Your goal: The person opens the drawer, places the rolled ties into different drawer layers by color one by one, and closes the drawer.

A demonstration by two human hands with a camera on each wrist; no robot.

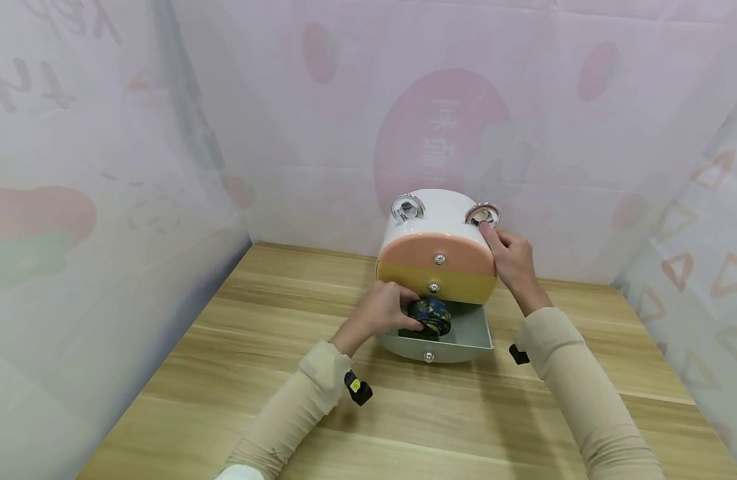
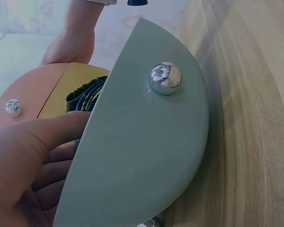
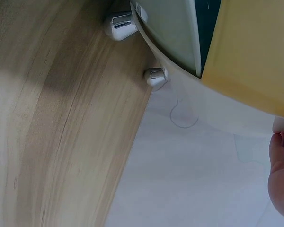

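Observation:
A small round white cabinet (image 1: pixel 440 210) stands on the wooden table, with a pink drawer (image 1: pixel 434 250) on top, a yellow one (image 1: pixel 458 285) in the middle and a grey-green bottom drawer (image 1: pixel 471 331) pulled out. My left hand (image 1: pixel 381 313) grips a dark blue-and-yellow patterned fabric roll (image 1: pixel 431 316) inside the bottom drawer. In the left wrist view the roll (image 2: pixel 85 97) shows behind the drawer front (image 2: pixel 137 156), my left hand (image 2: pixel 28 161) beside it. My right hand (image 1: pixel 509 259) presses on the cabinet's upper right side, fingers fairly straight. The right wrist view shows only the edge of that right hand (image 3: pixel 281 175).
Two silver round fittings (image 1: pixel 482 215) sit on the cabinet's top. Small silver feet (image 3: pixel 155 76) hold it off the table (image 1: pixel 224 373). Pale printed walls close in at the back and on both sides. Each drawer front has a silver knob (image 2: pixel 165 78).

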